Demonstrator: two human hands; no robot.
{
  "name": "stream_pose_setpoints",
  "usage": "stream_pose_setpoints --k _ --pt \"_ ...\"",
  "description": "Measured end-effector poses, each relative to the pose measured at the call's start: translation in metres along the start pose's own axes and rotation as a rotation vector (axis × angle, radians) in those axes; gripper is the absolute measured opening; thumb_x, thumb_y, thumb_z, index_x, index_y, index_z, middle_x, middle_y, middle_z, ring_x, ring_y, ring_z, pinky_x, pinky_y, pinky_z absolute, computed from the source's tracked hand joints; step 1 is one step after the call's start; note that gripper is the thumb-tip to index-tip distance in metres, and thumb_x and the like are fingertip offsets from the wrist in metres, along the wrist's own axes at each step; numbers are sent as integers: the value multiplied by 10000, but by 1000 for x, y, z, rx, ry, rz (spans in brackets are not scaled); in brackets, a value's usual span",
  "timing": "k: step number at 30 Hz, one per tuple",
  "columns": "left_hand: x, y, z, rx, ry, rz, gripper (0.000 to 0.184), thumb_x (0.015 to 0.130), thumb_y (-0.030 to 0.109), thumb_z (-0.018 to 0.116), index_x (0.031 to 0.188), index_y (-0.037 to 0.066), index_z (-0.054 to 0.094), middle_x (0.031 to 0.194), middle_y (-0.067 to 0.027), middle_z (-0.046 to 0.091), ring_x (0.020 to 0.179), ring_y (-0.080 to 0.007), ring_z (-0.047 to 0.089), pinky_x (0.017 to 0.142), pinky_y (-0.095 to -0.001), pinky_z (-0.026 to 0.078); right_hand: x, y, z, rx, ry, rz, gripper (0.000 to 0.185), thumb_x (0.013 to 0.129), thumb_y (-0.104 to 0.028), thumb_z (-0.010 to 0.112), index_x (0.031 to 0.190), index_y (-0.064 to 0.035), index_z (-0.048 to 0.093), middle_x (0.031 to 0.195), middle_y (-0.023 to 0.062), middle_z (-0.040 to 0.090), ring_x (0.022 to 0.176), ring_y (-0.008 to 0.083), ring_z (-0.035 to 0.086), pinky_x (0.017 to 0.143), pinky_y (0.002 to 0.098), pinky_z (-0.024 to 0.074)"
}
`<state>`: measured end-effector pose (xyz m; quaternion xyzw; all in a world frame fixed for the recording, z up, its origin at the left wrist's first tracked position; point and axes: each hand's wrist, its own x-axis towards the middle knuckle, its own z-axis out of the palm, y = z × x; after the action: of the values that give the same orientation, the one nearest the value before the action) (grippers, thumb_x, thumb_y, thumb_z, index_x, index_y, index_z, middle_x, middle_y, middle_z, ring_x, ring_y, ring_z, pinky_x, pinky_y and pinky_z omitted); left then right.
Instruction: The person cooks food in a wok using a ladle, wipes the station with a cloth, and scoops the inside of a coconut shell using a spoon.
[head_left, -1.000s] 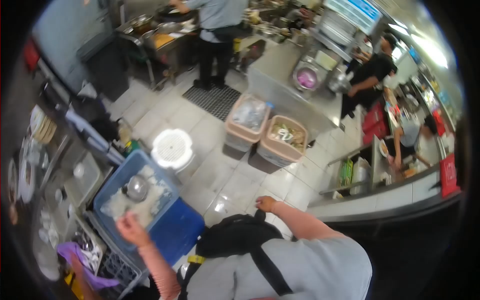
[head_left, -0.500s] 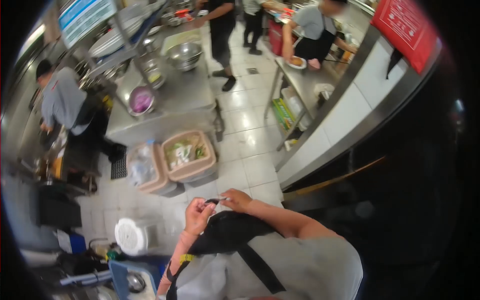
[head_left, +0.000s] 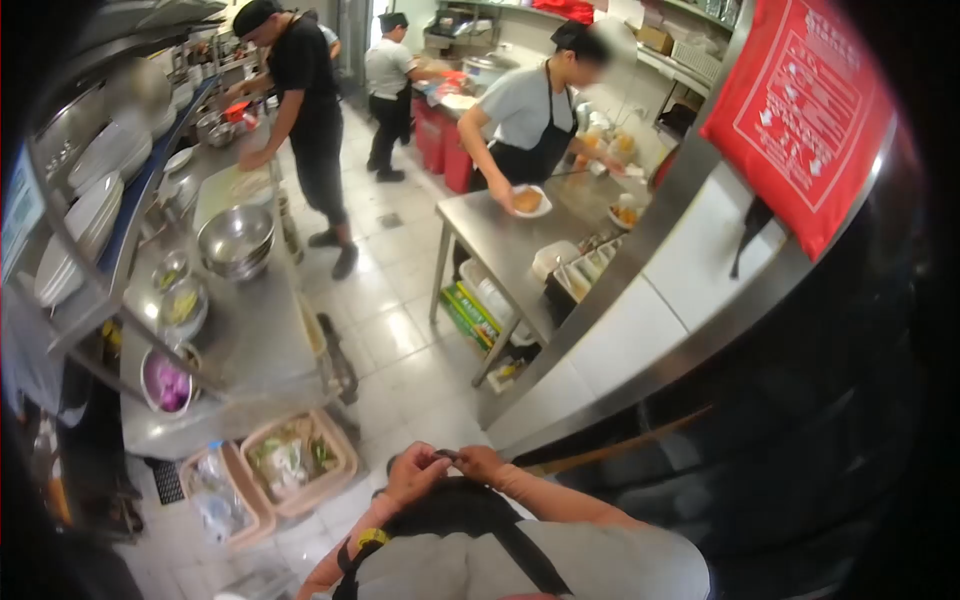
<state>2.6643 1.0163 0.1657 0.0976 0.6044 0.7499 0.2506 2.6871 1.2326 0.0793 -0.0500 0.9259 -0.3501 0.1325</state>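
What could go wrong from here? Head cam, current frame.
1. The small dark thing pinched between the left hand and right hand could slip and drop; the grip is on fingertips.
2. The tiled floor shines in patches, so footing might be slick; can't tell if it's wet.
3. The bowl of purple food sits near the counter's end and might get knocked off.
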Motion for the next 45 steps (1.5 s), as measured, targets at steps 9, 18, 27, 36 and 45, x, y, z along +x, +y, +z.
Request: stream_pose_setpoints --k 9,18,27,36,45 --pt "183 51 -80 306 -181 133 257 868 259 787 920 45 654 795 -27 695 725 -70 620 651 -248 505 135 -27 -87 -74 170 255 345 979 -399 539 941 -81 669 986 211 679 987 416 622 826 516 490" --pt "344 86 -43 288 -513 79 365 901 231 751 1176 24 633 951 -65 712 838 -129 669 757 -283 553 241 47 -164 185 716 335 243 990 -286 485 1007 -96 637 1077 186 668 1025 404 621 882 492 488" --pt "506 140 -106 596 -250 65 290 911 200 733 1129 21 663 1008 -98 729 876 -155 686 784 -297 554 441 81 -323 152 736 217 320 1024 -318 423 993 -79 633 970 198 669 957 420 619 859 471 496" --pt "591 99 -186 321 66 -150 285 934 193 698 1147 16 629 1015 -71 705 918 -137 662 791 -279 537 588 138 -362 7 563 207 319 987 -336 471 957 -74 650 960 203 678 931 426 634 824 517 502" --pt "762 123 -277 273 18 -248 320 917 250 702 1146 32 652 943 -65 704 874 -152 666 787 -303 542 757 150 -397 -168 586 140 295 967 -346 529 890 -107 683 964 202 690 945 435 638 842 488 520"
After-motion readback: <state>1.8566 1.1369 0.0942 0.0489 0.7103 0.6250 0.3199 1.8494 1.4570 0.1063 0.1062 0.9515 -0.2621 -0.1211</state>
